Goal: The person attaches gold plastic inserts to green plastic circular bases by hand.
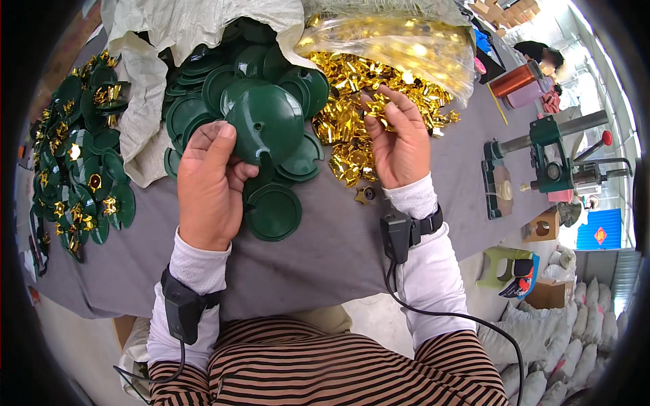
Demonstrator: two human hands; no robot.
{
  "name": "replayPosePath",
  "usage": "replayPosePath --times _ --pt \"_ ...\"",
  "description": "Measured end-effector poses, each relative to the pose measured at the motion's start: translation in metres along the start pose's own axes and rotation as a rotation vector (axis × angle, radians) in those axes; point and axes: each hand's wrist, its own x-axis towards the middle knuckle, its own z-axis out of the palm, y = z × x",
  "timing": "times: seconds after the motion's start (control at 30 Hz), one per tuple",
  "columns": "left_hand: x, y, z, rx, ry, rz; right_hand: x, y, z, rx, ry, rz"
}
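Observation:
My left hand (213,186) is closed on the rim of a round dark green plastic disc (266,122) with a small hole in its middle, tilted up over a pile of like discs. My right hand (401,142) hovers at the near edge of a heap of shiny gold star-shaped metal pieces (352,125), its fingers bent and apart. Gold shows between those fingers, and whether a piece is among them is hard to make out. Below that hand one loose gold piece (365,195) lies on the grey cloth. Another green disc (273,212) lies flat nearest me.
Green discs with gold pieces on them (95,179) are heaped at the left. A white woven sack (145,115) and a clear plastic bag (393,40) lie behind the piles. On the right stands a green hand press (548,152); a person (542,57) is beyond.

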Motion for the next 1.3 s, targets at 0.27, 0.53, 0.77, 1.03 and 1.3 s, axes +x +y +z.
replayPosePath --times 0.27,0.53,0.77,1.03,1.3 --pt "-0.006 0.001 0.008 0.063 -0.061 -0.067 -0.005 0.003 0.000 -0.543 -0.001 -0.320" --pt "-0.013 -0.003 0.017 0.005 -0.034 -0.079 -0.025 -0.015 0.018 -0.437 -0.020 -0.289" --pt "-0.024 -0.011 0.026 0.173 -0.123 -0.056 -0.053 -0.003 0.040 -0.756 -0.409 -0.708" --pt "-0.038 -0.017 0.027 0.350 -0.151 0.054 -0.063 0.011 0.044 -0.798 -0.264 -0.544" --pt "-0.033 -0.011 0.028 1.000 -0.185 0.604 -0.056 0.003 0.042 -1.129 -0.449 -0.785"
